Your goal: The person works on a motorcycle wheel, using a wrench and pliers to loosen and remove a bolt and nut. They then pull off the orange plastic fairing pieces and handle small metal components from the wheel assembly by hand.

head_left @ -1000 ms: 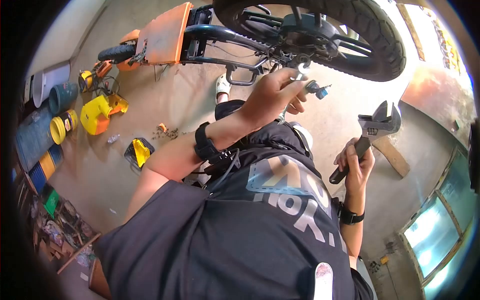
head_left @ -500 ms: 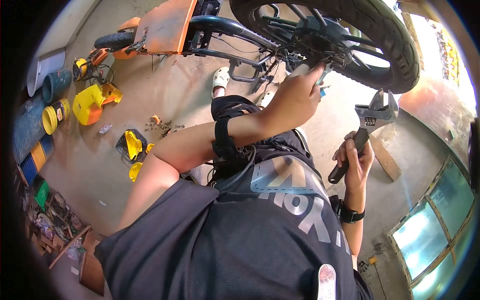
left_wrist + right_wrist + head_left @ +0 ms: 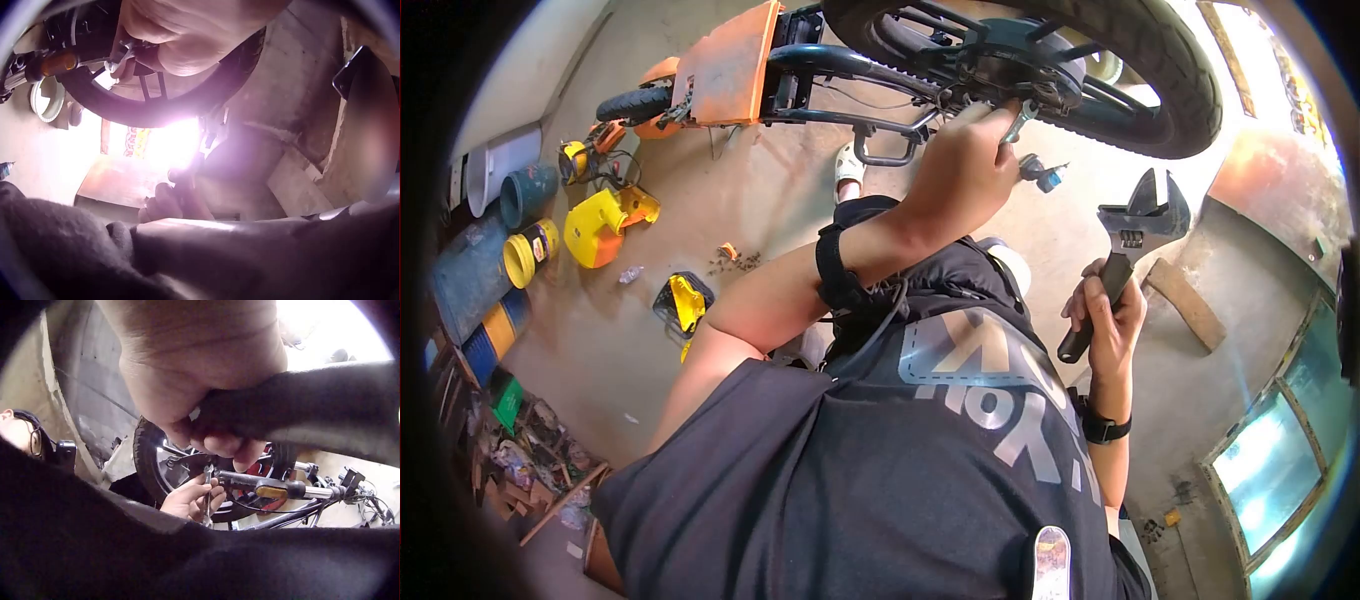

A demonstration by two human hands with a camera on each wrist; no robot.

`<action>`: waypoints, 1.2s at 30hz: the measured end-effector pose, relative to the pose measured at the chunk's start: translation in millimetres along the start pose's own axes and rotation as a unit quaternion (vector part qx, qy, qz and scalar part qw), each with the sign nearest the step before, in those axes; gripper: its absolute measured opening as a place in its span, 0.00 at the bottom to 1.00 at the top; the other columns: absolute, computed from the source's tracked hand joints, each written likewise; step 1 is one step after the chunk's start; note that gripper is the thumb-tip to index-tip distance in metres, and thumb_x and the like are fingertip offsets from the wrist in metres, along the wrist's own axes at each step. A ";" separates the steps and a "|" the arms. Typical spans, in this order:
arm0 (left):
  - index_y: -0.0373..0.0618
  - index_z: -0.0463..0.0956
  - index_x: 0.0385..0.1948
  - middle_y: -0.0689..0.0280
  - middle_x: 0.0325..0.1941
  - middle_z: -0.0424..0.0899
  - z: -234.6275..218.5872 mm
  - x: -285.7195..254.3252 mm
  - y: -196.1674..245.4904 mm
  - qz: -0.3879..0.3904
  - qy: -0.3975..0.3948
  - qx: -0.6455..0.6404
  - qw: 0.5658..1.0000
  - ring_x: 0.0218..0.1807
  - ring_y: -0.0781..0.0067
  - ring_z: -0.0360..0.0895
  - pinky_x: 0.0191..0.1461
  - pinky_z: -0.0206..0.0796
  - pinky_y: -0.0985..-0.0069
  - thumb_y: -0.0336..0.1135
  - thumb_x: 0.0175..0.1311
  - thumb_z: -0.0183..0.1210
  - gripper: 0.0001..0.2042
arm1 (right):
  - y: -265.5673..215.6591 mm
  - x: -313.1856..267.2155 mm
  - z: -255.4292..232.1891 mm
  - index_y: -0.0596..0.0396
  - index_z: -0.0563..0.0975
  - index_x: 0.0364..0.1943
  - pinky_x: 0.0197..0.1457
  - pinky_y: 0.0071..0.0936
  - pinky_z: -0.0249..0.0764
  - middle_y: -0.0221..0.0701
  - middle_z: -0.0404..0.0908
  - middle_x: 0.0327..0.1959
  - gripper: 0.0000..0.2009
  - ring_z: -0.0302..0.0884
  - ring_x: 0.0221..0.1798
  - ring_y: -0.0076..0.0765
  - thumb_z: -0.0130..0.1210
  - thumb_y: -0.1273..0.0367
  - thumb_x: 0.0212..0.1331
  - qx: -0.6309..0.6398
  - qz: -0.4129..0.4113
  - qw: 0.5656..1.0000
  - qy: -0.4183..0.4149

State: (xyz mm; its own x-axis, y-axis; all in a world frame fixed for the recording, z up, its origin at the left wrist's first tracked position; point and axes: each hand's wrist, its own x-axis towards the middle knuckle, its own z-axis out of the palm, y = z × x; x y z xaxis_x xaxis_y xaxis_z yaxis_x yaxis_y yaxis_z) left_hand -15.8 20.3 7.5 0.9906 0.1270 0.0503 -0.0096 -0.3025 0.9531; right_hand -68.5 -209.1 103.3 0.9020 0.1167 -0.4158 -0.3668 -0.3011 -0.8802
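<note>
My left hand point(image 3: 970, 160) is up at the wheel hub point(image 3: 1025, 65) of an overturned-looking two-wheeler, gripping a small silver wrench point(image 3: 1022, 118). In the right wrist view, this wrench point(image 3: 208, 494) stands roughly upright at the axle end, beside the fork leg point(image 3: 240, 481) with its orange reflector. The left wrist view shows the wrench head point(image 3: 122, 53) close to the fork, partly covered by the fingers. My right hand point(image 3: 1112, 310) holds a large adjustable wrench point(image 3: 1140, 225) by its black handle, head up and apart from the wheel point(image 3: 1195, 95).
An orange panel point(image 3: 725, 65) sits along the vehicle's frame. Yellow plastic parts point(image 3: 595, 228), a black-and-yellow piece point(image 3: 687, 300) and scattered small hardware lie on the floor at left, near buckets point(image 3: 528, 195). A wooden board point(image 3: 1187, 305) lies at right, by a framed glass pane point(image 3: 1270, 460).
My left hand has risen with the small wrench from below the hub to the axle, and its fingers have closed in there. The right hand keeps its hold on the adjustable wrench, nearly still.
</note>
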 end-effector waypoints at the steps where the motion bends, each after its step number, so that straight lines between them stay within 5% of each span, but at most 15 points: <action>1: 0.32 0.78 0.49 0.47 0.33 0.80 -1.8 1.1 3.6 0.006 -0.007 0.024 1.000 0.35 0.45 0.80 0.40 0.72 0.58 0.24 0.59 0.55 0.15 | 1.9 -0.5 -1.9 0.63 0.74 0.41 0.29 0.21 0.72 0.27 0.73 0.24 0.05 0.67 0.20 0.18 0.51 0.73 0.69 0.005 -0.003 1.000 -0.007; 9: 0.35 0.80 0.48 0.47 0.32 0.82 1.8 4.9 7.4 0.025 0.005 0.088 0.996 0.36 0.42 0.81 0.41 0.74 0.54 0.24 0.58 0.54 0.16 | 18.9 -2.0 -12.7 0.65 0.71 0.45 0.31 0.23 0.72 0.27 0.70 0.25 0.12 0.65 0.21 0.19 0.50 0.67 0.73 0.033 -0.012 0.999 -0.040; 12: 0.36 0.77 0.37 0.49 0.31 0.80 6.3 4.1 4.5 0.022 0.012 0.069 0.997 0.34 0.43 0.80 0.36 0.70 0.57 0.26 0.60 0.56 0.06 | 20.6 -2.2 -11.9 0.63 0.73 0.41 0.28 0.22 0.71 0.27 0.72 0.23 0.05 0.66 0.20 0.18 0.50 0.74 0.68 0.069 -0.006 0.998 -0.009; 17: 0.37 0.77 0.38 0.51 0.33 0.80 3.3 2.5 0.8 0.061 0.001 0.094 0.994 0.31 0.52 0.85 0.35 0.73 0.61 0.26 0.64 0.58 0.05 | 31.8 -2.7 -16.7 0.64 0.73 0.43 0.30 0.21 0.71 0.27 0.73 0.25 0.07 0.66 0.21 0.18 0.50 0.71 0.70 0.086 -0.020 0.996 -0.021; 22: 0.39 0.79 0.53 0.60 0.34 0.89 -6.4 8.6 -6.0 -0.039 -0.076 0.022 0.996 0.28 0.74 0.86 0.35 0.77 0.75 0.29 0.65 0.59 0.15 | 37.6 -1.3 -21.4 0.64 0.72 0.44 0.31 0.22 0.72 0.26 0.72 0.25 0.08 0.66 0.21 0.18 0.51 0.70 0.71 0.091 -0.035 0.995 -0.031; 26: 0.42 0.79 0.55 0.57 0.34 0.88 -25.5 23.3 -6.4 -0.026 -0.129 0.080 0.988 0.27 0.67 0.86 0.34 0.77 0.71 0.30 0.64 0.59 0.17 | 36.4 -0.2 -20.1 0.64 0.73 0.45 0.31 0.22 0.72 0.26 0.72 0.25 0.08 0.66 0.21 0.18 0.51 0.70 0.71 0.094 -0.026 0.995 -0.025; 31: 0.46 0.74 0.63 0.52 0.37 0.86 -55.8 32.2 -3.5 0.196 -0.296 0.222 0.908 0.34 0.58 0.85 0.38 0.73 0.70 0.32 0.62 0.61 0.24 | 35.4 -0.2 -20.1 0.64 0.73 0.45 0.30 0.22 0.72 0.26 0.72 0.25 0.09 0.67 0.21 0.18 0.52 0.70 0.71 0.106 -0.027 0.994 -0.025; 32: 0.53 0.70 0.67 0.48 0.36 0.86 -64.6 32.3 1.9 0.159 -0.339 0.244 0.895 0.38 0.47 0.85 0.48 0.76 0.57 0.27 0.60 0.56 0.29 | 35.3 -0.7 -20.7 0.64 0.73 0.45 0.31 0.21 0.72 0.27 0.72 0.25 0.09 0.67 0.21 0.18 0.52 0.70 0.71 0.095 -0.029 0.995 -0.024; 33: 0.53 0.70 0.67 0.48 0.36 0.86 -72.1 37.2 9.0 0.160 -0.341 0.244 0.894 0.38 0.47 0.85 0.48 0.76 0.57 0.27 0.60 0.56 0.29 | 36.2 -0.9 -22.0 0.64 0.73 0.45 0.31 0.21 0.72 0.27 0.72 0.25 0.09 0.67 0.21 0.18 0.52 0.70 0.71 0.096 -0.029 0.995 -0.022; 35: 0.54 0.68 0.69 0.47 0.33 0.85 -88.0 45.8 18.8 0.181 -0.466 0.432 0.751 0.37 0.47 0.84 0.47 0.75 0.57 0.26 0.61 0.56 0.30 | 37.5 0.2 -24.6 0.64 0.73 0.45 0.30 0.20 0.72 0.26 0.72 0.24 0.08 0.66 0.20 0.18 0.52 0.71 0.70 0.088 -0.038 0.995 -0.026; 36: 0.55 0.69 0.69 0.51 0.31 0.85 -101.0 50.0 25.2 0.240 -0.443 0.452 0.737 0.34 0.52 0.84 0.43 0.75 0.61 0.27 0.62 0.55 0.29 | 37.1 1.4 -26.4 0.64 0.73 0.45 0.30 0.20 0.72 0.26 0.72 0.24 0.08 0.66 0.20 0.18 0.52 0.71 0.70 0.090 -0.037 0.995 -0.026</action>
State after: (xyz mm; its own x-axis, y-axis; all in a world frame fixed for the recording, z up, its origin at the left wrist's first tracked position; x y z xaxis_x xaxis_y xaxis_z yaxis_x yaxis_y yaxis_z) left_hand 19.7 114.5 64.2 0.6070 -0.7444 -0.2782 -0.6894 -0.6674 0.2815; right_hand -74.8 -245.1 76.1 0.9167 0.1821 -0.3556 -0.3393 -0.1151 -0.9336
